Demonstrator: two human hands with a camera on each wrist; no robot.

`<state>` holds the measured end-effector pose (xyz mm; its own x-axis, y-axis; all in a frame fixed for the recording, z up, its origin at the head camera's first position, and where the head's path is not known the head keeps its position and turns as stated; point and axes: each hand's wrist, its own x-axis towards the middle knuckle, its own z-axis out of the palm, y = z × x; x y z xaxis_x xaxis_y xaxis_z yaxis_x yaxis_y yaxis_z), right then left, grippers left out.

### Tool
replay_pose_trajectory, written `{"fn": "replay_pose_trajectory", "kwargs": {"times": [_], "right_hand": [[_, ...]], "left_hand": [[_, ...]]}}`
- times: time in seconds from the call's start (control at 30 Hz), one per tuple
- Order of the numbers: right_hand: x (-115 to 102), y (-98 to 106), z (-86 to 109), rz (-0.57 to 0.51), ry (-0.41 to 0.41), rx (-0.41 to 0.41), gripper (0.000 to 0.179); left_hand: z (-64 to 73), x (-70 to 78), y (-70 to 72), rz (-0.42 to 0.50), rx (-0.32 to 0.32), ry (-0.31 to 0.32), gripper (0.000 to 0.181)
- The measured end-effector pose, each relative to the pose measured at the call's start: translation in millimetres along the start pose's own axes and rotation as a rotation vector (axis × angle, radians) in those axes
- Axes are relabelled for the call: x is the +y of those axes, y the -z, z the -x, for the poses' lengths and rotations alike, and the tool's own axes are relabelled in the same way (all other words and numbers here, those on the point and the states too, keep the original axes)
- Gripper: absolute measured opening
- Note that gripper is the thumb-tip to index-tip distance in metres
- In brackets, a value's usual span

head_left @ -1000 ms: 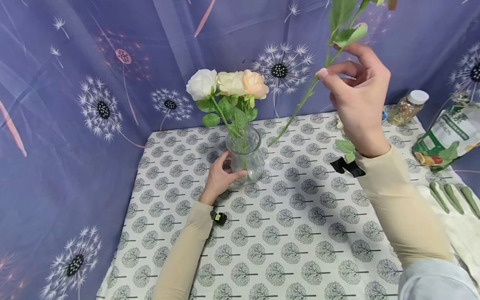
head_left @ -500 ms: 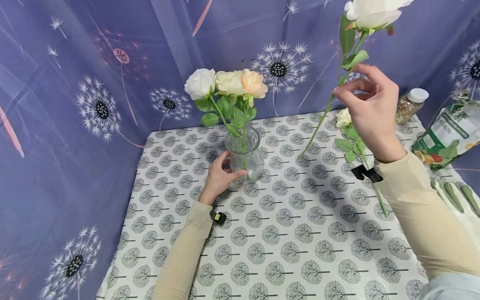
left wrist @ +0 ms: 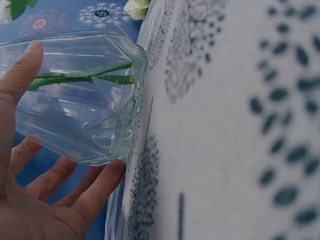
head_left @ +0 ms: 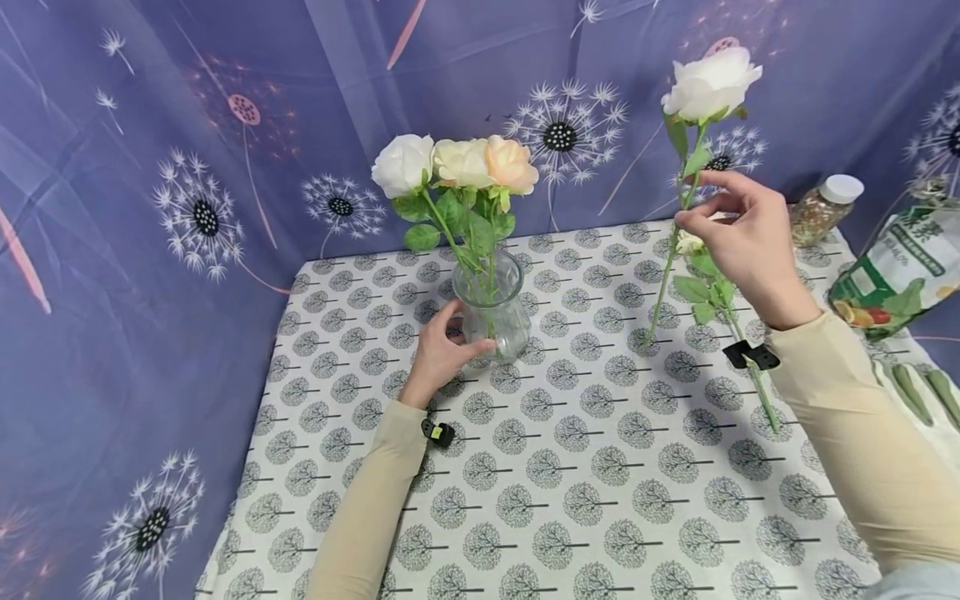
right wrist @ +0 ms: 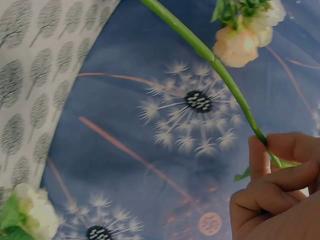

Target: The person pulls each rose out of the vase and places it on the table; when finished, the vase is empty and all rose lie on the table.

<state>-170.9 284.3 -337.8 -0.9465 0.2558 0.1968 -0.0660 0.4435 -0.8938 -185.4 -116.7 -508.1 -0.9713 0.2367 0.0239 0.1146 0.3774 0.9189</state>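
A clear glass vase (head_left: 491, 312) stands on the table. It holds a white rose (head_left: 402, 167), a cream rose (head_left: 461, 162) and a peach rose (head_left: 512, 165). My left hand (head_left: 442, 350) grips the lower part of the vase, thumb on the near side and fingers round the other. The left wrist view shows the cut stem ends (left wrist: 115, 77) through the glass. To the right, my right hand (head_left: 750, 242) pinches the stem of another white rose (head_left: 711, 86) between thumb and fingers. That rose is upright, its stem (right wrist: 225, 75) pointing down and apart from the vase.
Another pale rose (head_left: 708, 287) lies on the table beneath my right hand, partly hidden. At the right stand a white-capped jar (head_left: 823, 212) and a green-and-white bag (head_left: 900, 267), with a glove (head_left: 922, 400) nearer me. A purple dandelion curtain (head_left: 247, 67) hangs behind.
My right hand has moved right and down with the white rose, whose bloom has come into view. The left hand stays on the vase. The rose lying on the table shows more.
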Motion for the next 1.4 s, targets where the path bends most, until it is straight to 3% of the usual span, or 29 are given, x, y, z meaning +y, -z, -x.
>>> {"fn": "replay_pose_trajectory", "kwargs": {"times": [0.33, 0.53, 0.67, 0.93, 1.17, 1.4], "right_hand": [[36.0, 7.8, -6.1, 0.175, -0.104, -0.185, 0.058], [58.7, 13.3, -12.5, 0.289, -0.195, -0.365, 0.064], [75.4, 13.8, -13.8, 0.330, -0.249, -0.439, 0.066], [102.5, 14.6, -15.1, 0.354, -0.319, -0.517, 0.071], [118.9, 15.2, -16.2, 0.309, -0.379, -0.549, 0.072], [134.2, 13.8, -14.7, 0.333, -0.376, -0.563, 0.070]], "left_hand": [[-0.2, -0.5, -0.4, -0.007, -0.002, -0.006, 0.085], [-1.2, -3.1, -0.2, 0.009, -0.004, -0.010, 0.085], [-1.0, -3.4, 0.2, 0.014, -0.007, -0.002, 0.086], [-0.4, -0.8, 1.1, 0.008, -0.006, -0.001, 0.086], [-2.7, 0.1, 1.6, 0.006, -0.003, -0.002, 0.085], [-2.0, 0.2, 0.8, -0.002, -0.002, 0.000, 0.086]]}}
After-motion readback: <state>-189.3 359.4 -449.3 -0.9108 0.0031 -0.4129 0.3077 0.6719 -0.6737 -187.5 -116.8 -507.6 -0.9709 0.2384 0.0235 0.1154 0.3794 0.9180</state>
